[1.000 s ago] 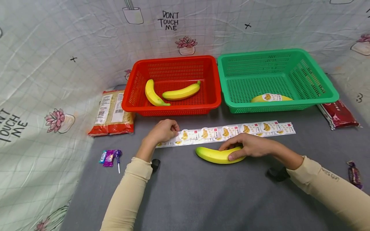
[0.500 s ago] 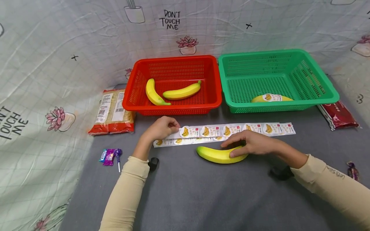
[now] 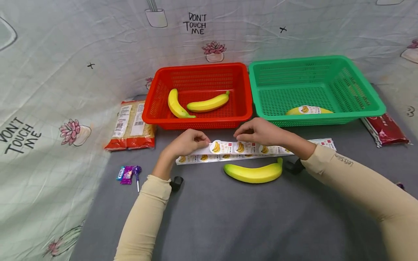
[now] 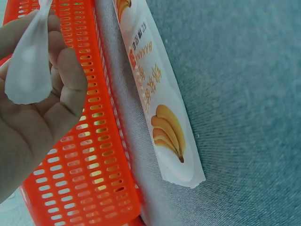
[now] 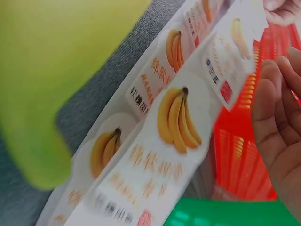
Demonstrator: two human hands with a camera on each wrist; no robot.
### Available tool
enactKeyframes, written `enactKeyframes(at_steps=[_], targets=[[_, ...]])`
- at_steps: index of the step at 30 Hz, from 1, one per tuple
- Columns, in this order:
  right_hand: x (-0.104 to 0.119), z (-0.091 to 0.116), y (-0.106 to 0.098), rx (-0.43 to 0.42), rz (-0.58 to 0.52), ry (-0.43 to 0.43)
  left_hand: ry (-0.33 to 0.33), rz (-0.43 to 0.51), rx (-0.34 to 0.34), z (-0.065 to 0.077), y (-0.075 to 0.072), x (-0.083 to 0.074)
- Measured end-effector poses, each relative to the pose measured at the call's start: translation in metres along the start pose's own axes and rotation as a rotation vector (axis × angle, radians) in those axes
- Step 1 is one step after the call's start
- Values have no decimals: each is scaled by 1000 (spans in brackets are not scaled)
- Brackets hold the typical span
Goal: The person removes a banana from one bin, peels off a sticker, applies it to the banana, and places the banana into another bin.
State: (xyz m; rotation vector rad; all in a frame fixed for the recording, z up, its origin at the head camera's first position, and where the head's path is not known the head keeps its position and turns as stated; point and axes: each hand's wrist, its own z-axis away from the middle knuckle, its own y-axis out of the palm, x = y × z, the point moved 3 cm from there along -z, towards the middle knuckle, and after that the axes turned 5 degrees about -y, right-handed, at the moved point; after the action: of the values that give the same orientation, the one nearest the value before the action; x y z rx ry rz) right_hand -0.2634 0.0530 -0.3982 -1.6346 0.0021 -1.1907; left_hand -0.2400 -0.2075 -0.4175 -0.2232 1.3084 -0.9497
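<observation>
My left hand [image 3: 187, 142] pinches the bare white end of an upper strip of banana stickers [image 3: 240, 148], raised at that end. In the left wrist view, the loose white backing [image 4: 29, 70] hangs across its fingers. A second sticker strip [image 3: 209, 158] lies flat on the table below it. My right hand [image 3: 261, 131] hovers over the upper strip, thumb and fingers apart and holding nothing. One sticker [image 5: 228, 70] sticks out past the strip's edge in the right wrist view. A yellow banana [image 3: 254, 174] lies on the table in front of the strips.
Behind the strips stand a red basket [image 3: 199, 123] with two bananas and a green basket [image 3: 320, 119] with one stickered banana. A grain bag [image 3: 132, 127] lies at left, a dark red packet [image 3: 386, 129] at right. Wrapped candies [image 3: 127, 174] and a lollipop [image 3: 137, 170] lie at front left.
My right hand has let go of the banana and moved up and left over the strip. My left hand has lifted the upper strip's end away from the lower strip.
</observation>
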Motion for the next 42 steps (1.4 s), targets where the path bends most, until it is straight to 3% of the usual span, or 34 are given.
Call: enactKeyframes(at_steps=[6,14,42], targets=[[4,-17,9,42,27,-15,2,54,19,-4,6,-1],[7,-28,18,63,-20,-46,36,122,45,-8,17,-6],[1,-21,19,46,-131,-10,18,140,23,-15,26,-2]])
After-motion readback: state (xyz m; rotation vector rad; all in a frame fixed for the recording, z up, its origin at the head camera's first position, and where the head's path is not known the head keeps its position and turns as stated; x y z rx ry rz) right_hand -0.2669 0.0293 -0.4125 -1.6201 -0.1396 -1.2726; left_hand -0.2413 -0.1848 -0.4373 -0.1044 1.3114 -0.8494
